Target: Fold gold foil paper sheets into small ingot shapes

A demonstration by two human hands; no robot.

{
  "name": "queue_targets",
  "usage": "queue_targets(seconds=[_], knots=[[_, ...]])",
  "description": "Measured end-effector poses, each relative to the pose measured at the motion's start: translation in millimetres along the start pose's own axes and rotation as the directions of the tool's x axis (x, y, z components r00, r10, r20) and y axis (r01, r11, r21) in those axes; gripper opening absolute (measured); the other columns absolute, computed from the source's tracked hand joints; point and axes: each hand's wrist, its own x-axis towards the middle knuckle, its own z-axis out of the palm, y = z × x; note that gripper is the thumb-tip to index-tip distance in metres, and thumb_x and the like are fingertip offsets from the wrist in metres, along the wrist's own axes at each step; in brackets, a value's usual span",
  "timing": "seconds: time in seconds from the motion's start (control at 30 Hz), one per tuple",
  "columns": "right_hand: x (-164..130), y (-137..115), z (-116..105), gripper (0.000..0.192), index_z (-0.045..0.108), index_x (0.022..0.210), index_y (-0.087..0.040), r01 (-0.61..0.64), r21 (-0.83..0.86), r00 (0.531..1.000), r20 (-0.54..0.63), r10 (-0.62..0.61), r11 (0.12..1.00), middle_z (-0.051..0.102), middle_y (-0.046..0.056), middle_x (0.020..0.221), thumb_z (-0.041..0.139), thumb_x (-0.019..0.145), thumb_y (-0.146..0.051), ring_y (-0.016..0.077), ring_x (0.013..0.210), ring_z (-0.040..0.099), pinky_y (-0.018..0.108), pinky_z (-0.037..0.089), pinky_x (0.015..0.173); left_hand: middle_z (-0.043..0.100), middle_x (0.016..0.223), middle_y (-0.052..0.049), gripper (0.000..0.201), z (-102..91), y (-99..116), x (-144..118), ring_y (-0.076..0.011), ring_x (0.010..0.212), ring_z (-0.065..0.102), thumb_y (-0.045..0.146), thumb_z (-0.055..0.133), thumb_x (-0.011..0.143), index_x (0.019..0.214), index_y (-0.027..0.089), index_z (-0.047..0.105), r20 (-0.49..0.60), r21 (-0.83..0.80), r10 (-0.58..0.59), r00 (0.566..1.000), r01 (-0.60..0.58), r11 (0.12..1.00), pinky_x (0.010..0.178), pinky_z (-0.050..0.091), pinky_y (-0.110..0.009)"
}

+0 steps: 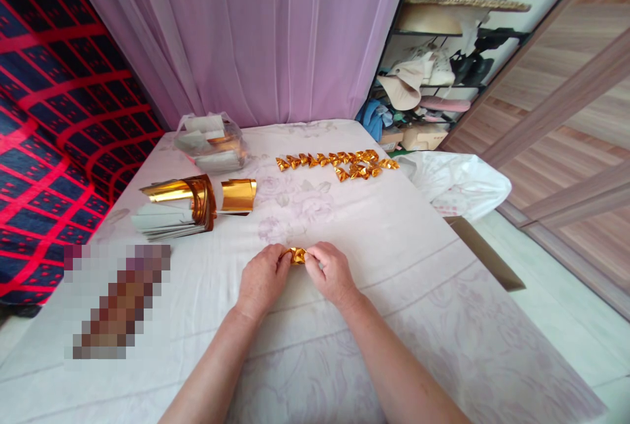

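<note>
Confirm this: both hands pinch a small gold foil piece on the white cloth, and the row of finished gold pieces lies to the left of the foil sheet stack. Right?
Not quite. In the head view, the row of finished gold pieces lies to the right of the foil sheet stack, not left. The rest holds: left hand and right hand pinch the small gold foil piece.

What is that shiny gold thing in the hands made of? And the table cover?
The small gold piece, pinched between the left hand and right hand, looks like thin metallic foil paper: mirror-bright, sharply creased. The table cover seems to be soft woven cloth, matte white with faint flower print and gentle wrinkles.
</note>
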Motion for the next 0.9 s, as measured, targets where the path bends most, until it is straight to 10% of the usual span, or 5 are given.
queue_targets(seconds=[0.9], knots=[[-1.2,2.6,1.3,0.023,0.059,0.07,-0.023,-0.058,-0.108,0.998,-0.022,0.056,0.992,0.063,0.002,0.068,0.047,0.089,-0.019,0.0167,0.07,0.056,0.026,0.037,0.066,0.068,0.08,-0.001,0.024,5.5,-4.4,1.6,-0.0161,0.073,0.061,0.032,0.042,0.091,0.081,0.022,0.06,-0.076,-0.186,0.08,0.994,-0.093,0.978,0.066,0.042,-0.026]])
